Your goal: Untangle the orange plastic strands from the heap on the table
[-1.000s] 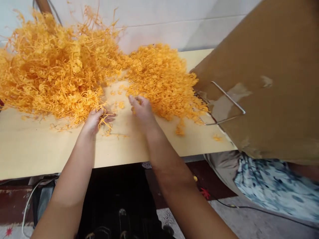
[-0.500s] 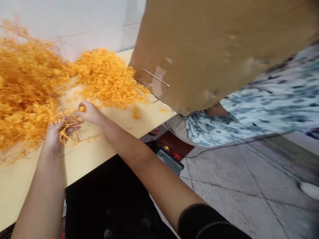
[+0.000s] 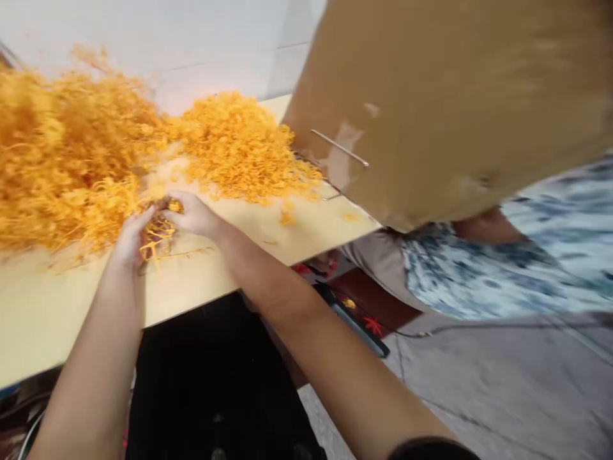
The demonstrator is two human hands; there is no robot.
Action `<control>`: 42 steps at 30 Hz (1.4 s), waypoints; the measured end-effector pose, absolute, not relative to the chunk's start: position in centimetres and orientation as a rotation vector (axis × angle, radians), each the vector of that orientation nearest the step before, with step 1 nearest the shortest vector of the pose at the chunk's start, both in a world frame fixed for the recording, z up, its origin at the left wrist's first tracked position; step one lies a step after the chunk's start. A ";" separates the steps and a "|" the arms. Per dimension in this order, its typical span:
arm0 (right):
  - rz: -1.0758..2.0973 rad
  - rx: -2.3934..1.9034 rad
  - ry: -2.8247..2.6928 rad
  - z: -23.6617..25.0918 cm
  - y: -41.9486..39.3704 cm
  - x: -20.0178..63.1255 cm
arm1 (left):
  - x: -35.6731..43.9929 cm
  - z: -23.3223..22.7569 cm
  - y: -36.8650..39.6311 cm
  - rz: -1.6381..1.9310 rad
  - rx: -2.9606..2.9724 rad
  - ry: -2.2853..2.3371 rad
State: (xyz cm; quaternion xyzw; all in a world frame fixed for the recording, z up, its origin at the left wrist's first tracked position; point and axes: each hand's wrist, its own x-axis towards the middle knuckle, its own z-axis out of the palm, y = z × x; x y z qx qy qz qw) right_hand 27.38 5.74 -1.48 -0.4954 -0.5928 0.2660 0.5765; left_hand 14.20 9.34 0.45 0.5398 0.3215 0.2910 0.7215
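My left hand is closed around a thin, stringy orange sprig whose stems stick out over the table. Close against it, my right hand has its fingers curled, with small orange flower bits showing inside the curl. The two hands' fingertips meet or nearly meet. Beside my left hand rises a big heap of orange flower sprigs. Beyond my right hand lies a lower pile of loose orange blossoms.
The pale yellow table runs along a white wall. A large brown cardboard sheet or box with a metal wire stands at the right. Behind it are a person's patterned garment and part of an arm.
The view has swung left, so the table and cardboard appear farther right. My hands have come together, and my right fingers now reach the sprig beside my left hand.
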 end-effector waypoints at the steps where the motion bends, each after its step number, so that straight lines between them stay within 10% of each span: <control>1: 0.626 -1.142 -1.407 -1.6 5.6 27.2 | 14.2 0.3 9.2 0.633 1.205 0.716; 42: 0.914 -1.433 -1.208 -2.0 5.3 27.0 | 17.3 -1.4 12.3 0.839 1.004 0.746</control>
